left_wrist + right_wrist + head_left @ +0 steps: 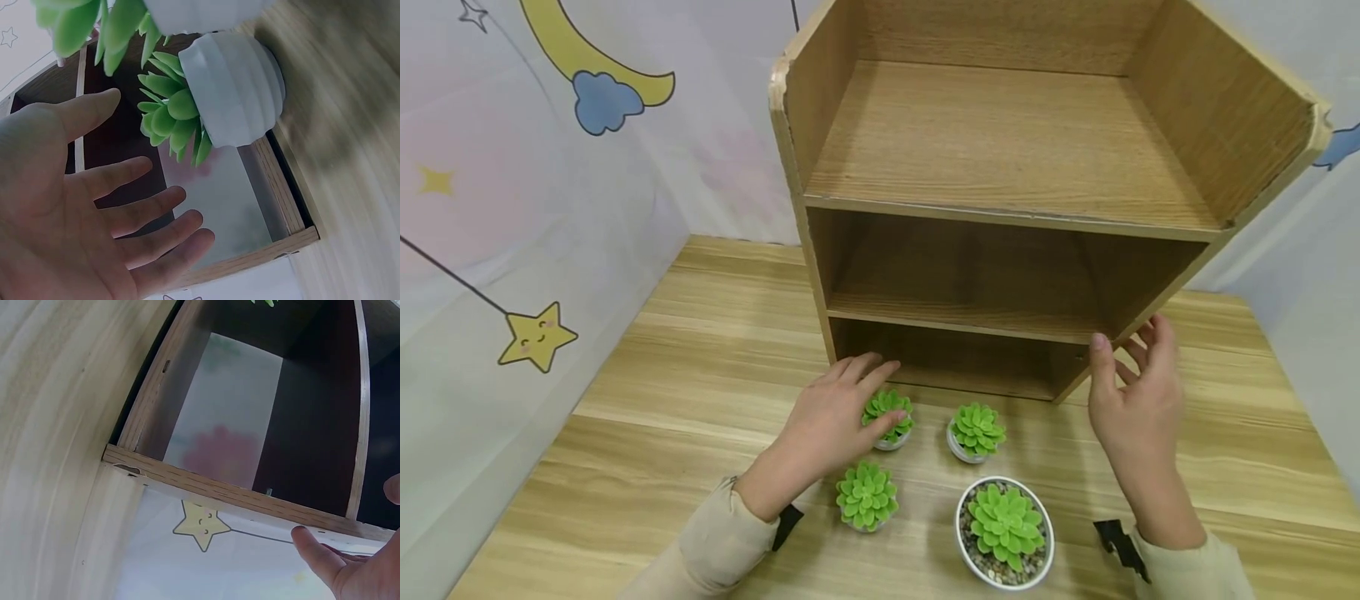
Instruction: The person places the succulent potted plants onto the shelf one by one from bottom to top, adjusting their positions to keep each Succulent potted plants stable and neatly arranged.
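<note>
A wooden shelf unit (pixel 1011 133) stands on the table, its open compartments facing me. My left hand (pixel 831 417) reaches over a small green succulent (pixel 891 414) in a white pot near the shelf's lower left front, fingers spread and fairly straight. In the left wrist view, the palm of that hand (pixel 69 212) shows nothing held, and a ribbed white pot (pixel 234 90) stands beyond the fingers. My right hand (pixel 1138 408) is by the shelf's right side panel, thumb toward the front edge and relaxed fingers on the outer side.
Another small succulent (pixel 977 429) stands right of the first, and one (pixel 867 496) nearer me. A larger white pot (pixel 1004 533) with pebbles and a succulent sits at the front. Printed cloth (pixel 490 208) hangs around the wood-grain table (pixel 700 350).
</note>
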Action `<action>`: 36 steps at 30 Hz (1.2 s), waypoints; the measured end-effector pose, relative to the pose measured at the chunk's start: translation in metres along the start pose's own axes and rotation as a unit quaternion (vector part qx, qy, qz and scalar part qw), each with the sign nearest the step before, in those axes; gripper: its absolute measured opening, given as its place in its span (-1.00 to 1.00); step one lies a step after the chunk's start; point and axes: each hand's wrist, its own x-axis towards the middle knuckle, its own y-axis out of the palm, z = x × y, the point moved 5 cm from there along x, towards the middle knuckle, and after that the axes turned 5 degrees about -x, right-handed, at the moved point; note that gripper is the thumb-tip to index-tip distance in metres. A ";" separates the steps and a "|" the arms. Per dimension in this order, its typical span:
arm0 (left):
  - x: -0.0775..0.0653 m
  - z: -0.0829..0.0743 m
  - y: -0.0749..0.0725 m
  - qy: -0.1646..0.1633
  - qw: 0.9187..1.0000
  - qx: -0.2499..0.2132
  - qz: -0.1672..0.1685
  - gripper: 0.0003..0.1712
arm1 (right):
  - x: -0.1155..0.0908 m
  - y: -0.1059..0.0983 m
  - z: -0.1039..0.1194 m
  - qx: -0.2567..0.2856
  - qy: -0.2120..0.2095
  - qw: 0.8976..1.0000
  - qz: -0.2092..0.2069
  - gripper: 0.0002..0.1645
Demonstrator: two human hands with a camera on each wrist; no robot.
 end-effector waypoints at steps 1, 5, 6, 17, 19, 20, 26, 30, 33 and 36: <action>0.000 0.000 0.000 0.000 1.000 0.000 0.001 -0.26 | 0.001 0.000 0.000 -0.005 -0.002 1.000 -0.002 -0.36; 0.000 0.001 0.000 0.001 1.000 -0.001 0.001 -0.26 | 0.003 0.002 -0.001 -0.011 -0.011 1.000 -0.006 -0.41; 0.001 0.001 0.000 0.001 1.000 -0.002 0.000 -0.26 | 0.003 0.002 -0.001 -0.012 -0.012 1.000 -0.007 -0.42; 0.001 0.001 0.004 -0.001 1.000 -0.005 0.016 -0.24 | 0.008 0.004 0.000 -0.023 -0.022 0.999 -0.015 -0.56; 0.001 0.000 0.004 0.000 1.000 -0.007 0.019 -0.24 | 0.008 0.004 0.000 -0.025 -0.022 0.999 -0.016 -0.56; 0.001 0.000 0.005 -0.001 1.000 -0.008 0.020 -0.24 | 0.008 0.004 0.000 -0.028 -0.021 0.999 -0.018 -0.56; -0.002 0.002 0.005 -0.003 1.000 -0.013 0.020 -0.22 | 0.008 0.006 0.001 -0.035 -0.023 0.999 -0.024 -0.57; -0.002 0.003 0.004 0.000 1.000 -0.018 0.013 -0.22 | 0.011 0.006 -0.001 -0.039 -0.026 0.998 -0.032 -0.59; -0.001 0.004 0.003 -0.001 1.000 -0.026 0.015 -0.21 | 0.012 0.005 -0.004 -0.045 -0.021 0.998 -0.038 -0.60; -0.001 0.004 0.003 -0.004 0.999 -0.031 0.022 -0.20 | 0.012 0.005 -0.006 -0.060 -0.021 0.997 -0.048 -0.60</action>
